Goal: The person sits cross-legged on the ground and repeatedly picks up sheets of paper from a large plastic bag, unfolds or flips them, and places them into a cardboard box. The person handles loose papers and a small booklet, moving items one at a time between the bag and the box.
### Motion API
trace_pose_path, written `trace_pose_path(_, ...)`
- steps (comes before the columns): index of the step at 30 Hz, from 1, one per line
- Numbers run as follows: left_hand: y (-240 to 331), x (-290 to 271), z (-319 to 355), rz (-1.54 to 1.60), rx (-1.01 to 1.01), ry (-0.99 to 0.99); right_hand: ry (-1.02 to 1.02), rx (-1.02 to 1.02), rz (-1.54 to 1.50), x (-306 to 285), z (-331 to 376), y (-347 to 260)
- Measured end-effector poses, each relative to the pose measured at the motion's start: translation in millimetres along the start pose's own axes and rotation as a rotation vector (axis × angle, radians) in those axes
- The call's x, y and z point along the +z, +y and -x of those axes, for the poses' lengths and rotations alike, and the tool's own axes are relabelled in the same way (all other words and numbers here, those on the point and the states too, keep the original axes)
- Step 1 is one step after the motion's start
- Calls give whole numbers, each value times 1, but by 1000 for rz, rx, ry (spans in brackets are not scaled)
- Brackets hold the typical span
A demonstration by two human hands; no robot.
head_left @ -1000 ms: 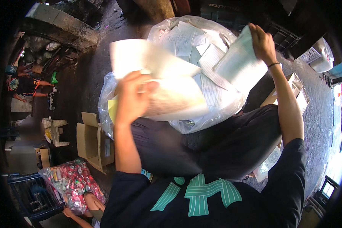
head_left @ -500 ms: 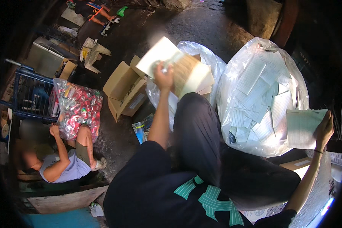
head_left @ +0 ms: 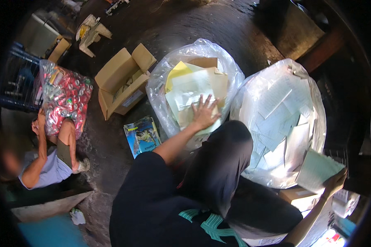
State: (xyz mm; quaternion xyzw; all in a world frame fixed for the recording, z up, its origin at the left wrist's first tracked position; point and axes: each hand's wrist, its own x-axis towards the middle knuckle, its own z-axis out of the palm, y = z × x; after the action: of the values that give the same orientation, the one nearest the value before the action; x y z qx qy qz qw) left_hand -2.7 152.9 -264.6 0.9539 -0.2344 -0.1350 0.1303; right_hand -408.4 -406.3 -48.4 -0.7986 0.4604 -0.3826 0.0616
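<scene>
My left hand (head_left: pixel 205 112) now lies flat, fingers spread wide, pressing on the stack of yellow and cream paper sheets (head_left: pixel 193 92) inside the clear plastic bag with the yellow papers (head_left: pixel 163 88); half a second ago that hand was lifted above this bag, holding a pale wad of sheets, so the wad has gone down onto the stack and my palm is packing it in. I judge that load delivered, with this hand holding nothing now. My right hand (head_left: pixel 336 181) is stretched out well to the right of that bag, closed on the edge of a pale green paper sheet (head_left: pixel 317 168), much as it was half a second ago. That sheet hangs at the far edge of the second clear plastic bag of white and pale blue sheets (head_left: pixel 282 119), which stands just right of the first bag. My view has also swung: 1 second ago the white-paper bag filled the middle. Left of the first bag stands an open brown cardboard box (head_left: pixel 121 80), a blue booklet (head_left: pixel 142 135) lies on the dark floor (head_left: pixel 111 140) below it, and further left another person (head_left: pixel 49 160) sits by a clear bag of red drink cans (head_left: pixel 64 96).
</scene>
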Motion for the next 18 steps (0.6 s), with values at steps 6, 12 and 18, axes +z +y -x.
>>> trace_pose_path(6, -186, 0, -58, 26, -343, 113, 86, -24, 78, -5, 14, -12)
trace_pose_path(12, -295, -37, -41, 397, -802, 236, 3, -23, 36, 29, 38, -13)
trace_pose_path(18, -33, 24, -19, 347, -136, 641, -146, -243, 2, -31, 9, 66)
